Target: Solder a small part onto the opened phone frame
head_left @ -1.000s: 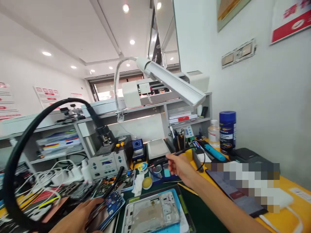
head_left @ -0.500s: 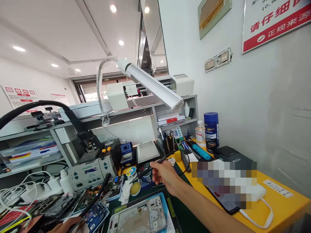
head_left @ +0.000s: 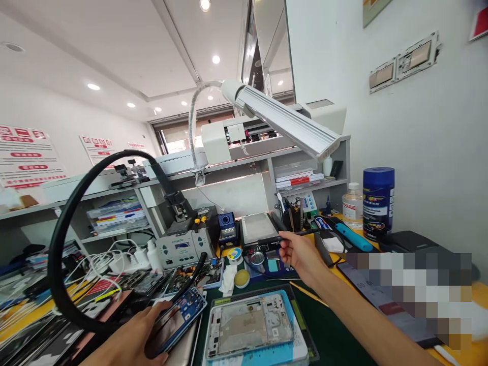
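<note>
My right hand [head_left: 299, 254] is closed on a slim black soldering iron [head_left: 269, 239], pinched between thumb and fingers. Its cable runs off to the right, and the tip is hard to make out against the dark station behind. At lower left my left hand [head_left: 131, 335] is curled around the edge of an opened phone with a blue circuit board [head_left: 186, 307]. A black hose [head_left: 196, 274] passes just over that phone. Between my hands, a bare phone frame [head_left: 249, 325] lies on a light-blue pad. Beyond it stand a round tin of yellowish paste [head_left: 241, 278] and a solder spool [head_left: 234, 255].
A grey hot-air station [head_left: 183, 249] stands at the back left. A large black hose loop [head_left: 57, 244] arches over phone parts at left. The white lamp [head_left: 290, 119] hangs above. A blue spray can [head_left: 378, 203] and a dark-screened phone [head_left: 381, 300] are at right.
The view has swung left. My left hand has come further into sight, around the opened phone. My right hand still grips the soldering iron, which now lies more level, farther from the paste tin.
</note>
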A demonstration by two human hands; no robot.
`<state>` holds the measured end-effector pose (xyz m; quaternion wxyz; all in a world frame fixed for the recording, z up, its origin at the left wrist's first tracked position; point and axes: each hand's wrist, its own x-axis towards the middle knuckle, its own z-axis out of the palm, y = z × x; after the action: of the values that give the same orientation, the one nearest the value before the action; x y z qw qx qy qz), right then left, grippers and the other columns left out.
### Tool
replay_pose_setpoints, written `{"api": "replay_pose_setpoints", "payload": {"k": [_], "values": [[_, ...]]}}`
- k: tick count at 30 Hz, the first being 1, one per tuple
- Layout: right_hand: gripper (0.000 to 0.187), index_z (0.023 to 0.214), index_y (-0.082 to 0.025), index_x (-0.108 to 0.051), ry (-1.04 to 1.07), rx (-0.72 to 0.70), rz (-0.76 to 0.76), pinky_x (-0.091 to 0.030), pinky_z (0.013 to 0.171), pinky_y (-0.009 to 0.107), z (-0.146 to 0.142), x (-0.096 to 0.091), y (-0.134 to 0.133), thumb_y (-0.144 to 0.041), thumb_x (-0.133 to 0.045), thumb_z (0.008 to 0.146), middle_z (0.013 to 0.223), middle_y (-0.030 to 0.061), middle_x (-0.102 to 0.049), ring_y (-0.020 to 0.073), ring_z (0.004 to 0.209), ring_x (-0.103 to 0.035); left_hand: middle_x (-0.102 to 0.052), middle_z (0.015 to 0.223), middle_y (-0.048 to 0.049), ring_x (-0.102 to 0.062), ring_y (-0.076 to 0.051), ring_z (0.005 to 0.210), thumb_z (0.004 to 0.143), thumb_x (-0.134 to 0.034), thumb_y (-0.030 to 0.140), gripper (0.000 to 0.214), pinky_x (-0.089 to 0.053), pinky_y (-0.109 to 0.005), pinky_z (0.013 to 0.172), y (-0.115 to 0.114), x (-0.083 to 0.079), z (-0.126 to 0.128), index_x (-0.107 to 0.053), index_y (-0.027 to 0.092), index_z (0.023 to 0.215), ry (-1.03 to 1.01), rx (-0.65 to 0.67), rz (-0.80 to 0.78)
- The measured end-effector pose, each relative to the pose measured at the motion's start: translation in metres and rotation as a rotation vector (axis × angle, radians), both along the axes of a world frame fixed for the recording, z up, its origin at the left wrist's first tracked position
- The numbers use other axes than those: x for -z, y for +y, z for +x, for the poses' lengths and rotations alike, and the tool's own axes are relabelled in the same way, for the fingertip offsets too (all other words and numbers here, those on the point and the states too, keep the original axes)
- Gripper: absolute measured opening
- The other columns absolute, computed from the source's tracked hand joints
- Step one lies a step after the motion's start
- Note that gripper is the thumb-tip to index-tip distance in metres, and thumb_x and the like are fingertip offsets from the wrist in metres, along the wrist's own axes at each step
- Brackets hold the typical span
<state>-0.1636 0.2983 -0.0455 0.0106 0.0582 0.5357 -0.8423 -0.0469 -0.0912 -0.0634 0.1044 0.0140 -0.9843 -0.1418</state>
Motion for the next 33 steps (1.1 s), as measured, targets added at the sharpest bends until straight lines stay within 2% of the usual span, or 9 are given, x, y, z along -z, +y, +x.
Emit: {"api": "replay_pose_setpoints", "payload": {"k": [4,7,9,12,16,21,27,30,33], "values": [[0.023,0.117,-0.017,-0.067,-0.005,0.013,-0.015,-0.061,0.069,0.034,-0.002,0.002,0.002,-0.033,-0.066,0.100,0.109,0.0060,-0.071,0.0181,0.082,-0.071,-0.071,0.132,-0.0054,-0.061,-0.037,0.127,0.062,-0.075,0.042,0.069,-0.049,-0.042,0.107,0.003,-0.015,0.011,-0.067,0.031,0.130,-0.125,0.029,-0.034],[0.021,0.115,-0.017,-0.067,-0.014,0.025,-0.022,-0.060,0.063,0.031,-0.005,0.004,0.002,-0.032,-0.066,0.100,0.104,0.0046,-0.071,0.0160,0.076,-0.069,-0.070,0.130,-0.0094,-0.061,-0.038,0.126,0.072,-0.073,0.049,0.060,-0.046,-0.046,0.108,0.014,-0.035,0.012,-0.069,0.028,0.128,-0.100,0.103,-0.081],[0.020,0.114,-0.017,-0.067,-0.020,0.034,-0.020,-0.060,0.061,0.030,-0.006,0.005,0.002,-0.032,-0.066,0.100,0.102,0.0041,-0.071,0.0153,0.074,-0.069,-0.069,0.129,-0.0118,-0.064,-0.035,0.119,0.087,-0.060,0.049,0.048,-0.049,-0.044,0.103,0.030,-0.049,0.004,-0.068,0.025,0.128,-0.038,0.172,-0.101],[0.020,0.113,-0.017,-0.067,-0.020,0.051,-0.012,-0.060,0.062,0.030,-0.003,0.003,0.000,-0.031,-0.066,0.100,0.103,0.0042,-0.071,0.0155,0.074,-0.069,-0.069,0.127,-0.0097,-0.066,-0.028,0.115,0.096,-0.054,0.041,0.036,-0.050,-0.041,0.101,0.064,-0.062,-0.028,-0.066,0.023,0.126,-0.007,0.260,-0.100],[0.019,0.112,-0.017,-0.067,-0.021,0.084,0.000,-0.059,0.061,0.029,0.003,-0.002,-0.001,-0.031,-0.066,0.100,0.101,0.0037,-0.071,0.0151,0.073,-0.068,-0.068,0.123,-0.0090,-0.067,-0.024,0.108,0.099,-0.063,0.038,0.032,-0.055,-0.047,0.096,0.108,-0.057,-0.087,-0.064,0.018,0.124,-0.040,0.347,-0.113],[0.019,0.112,-0.016,-0.067,-0.034,0.118,-0.004,-0.059,0.061,0.029,0.003,-0.005,0.000,-0.031,-0.066,0.100,0.100,0.0035,-0.071,0.0150,0.072,-0.068,-0.065,0.128,-0.0097,-0.066,-0.026,0.112,0.097,-0.067,0.036,0.035,-0.057,-0.047,0.094,0.141,-0.037,-0.139,-0.062,0.018,0.127,-0.143,0.328,-0.150],[0.020,0.114,-0.017,-0.066,-0.034,0.119,-0.007,-0.059,0.063,0.030,0.004,-0.006,0.003,-0.031,-0.065,0.100,0.102,0.0038,-0.071,0.0155,0.074,-0.068,-0.065,0.129,-0.0098,-0.067,-0.026,0.111,0.097,-0.067,0.035,0.035,-0.058,-0.046,0.092,0.151,-0.031,-0.166,-0.062,0.018,0.127,-0.276,0.256,-0.102],[0.019,0.112,-0.016,-0.067,-0.019,0.099,0.001,-0.059,0.062,0.030,0.004,-0.005,0.003,-0.031,-0.066,0.100,0.100,0.0034,-0.071,0.0151,0.073,-0.068,-0.066,0.124,-0.0092,-0.068,-0.024,0.105,0.098,-0.067,0.035,0.034,-0.060,-0.043,0.088,0.150,-0.030,-0.172,-0.063,0.016,0.125,-0.347,0.263,-0.019],[0.019,0.111,-0.016,-0.067,-0.001,0.089,0.011,-0.058,0.060,0.028,0.004,-0.004,0.004,-0.032,-0.065,0.100,0.097,0.0026,-0.070,0.0140,0.070,-0.067,-0.066,0.124,-0.0086,-0.068,-0.025,0.105,0.098,-0.067,0.035,0.033,-0.060,-0.044,0.088,0.146,-0.033,-0.171,-0.063,0.016,0.125,-0.328,0.292,0.096]]}}
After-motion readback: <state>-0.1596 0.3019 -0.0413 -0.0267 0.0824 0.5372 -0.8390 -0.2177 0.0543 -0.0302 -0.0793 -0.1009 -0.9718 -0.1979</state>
